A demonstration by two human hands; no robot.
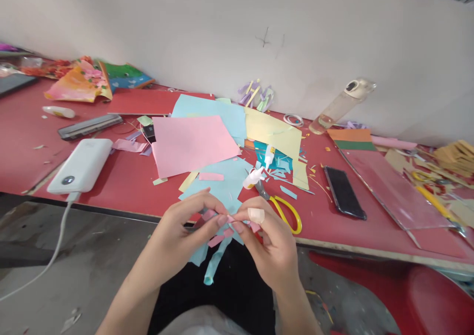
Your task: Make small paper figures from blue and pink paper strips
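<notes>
My left hand (pixel 187 231) and my right hand (pixel 268 243) meet at the table's front edge, both pinching a small pink paper strip (pixel 230 220) between thumb and fingers. More small pink scraps (pixel 217 240) lie just under my fingers on a light blue sheet (pixel 222 187). A rolled blue paper tube (pixel 213 268) hangs below my hands over the edge. My right index finger wears a tape or bandage. Yellow-handled scissors (pixel 283 209) and a small glue bottle (pixel 253 178) lie just beyond my right hand.
Pink sheet (pixel 192 142), yellow sheet (pixel 274 130) and paper scraps cover the red table (pixel 122 182). A white power bank (pixel 81 164) with cable sits left, a black phone (pixel 344 192) right, a clear bottle (pixel 342 105) against the wall, a clear plastic sheet (pixel 392 189) far right.
</notes>
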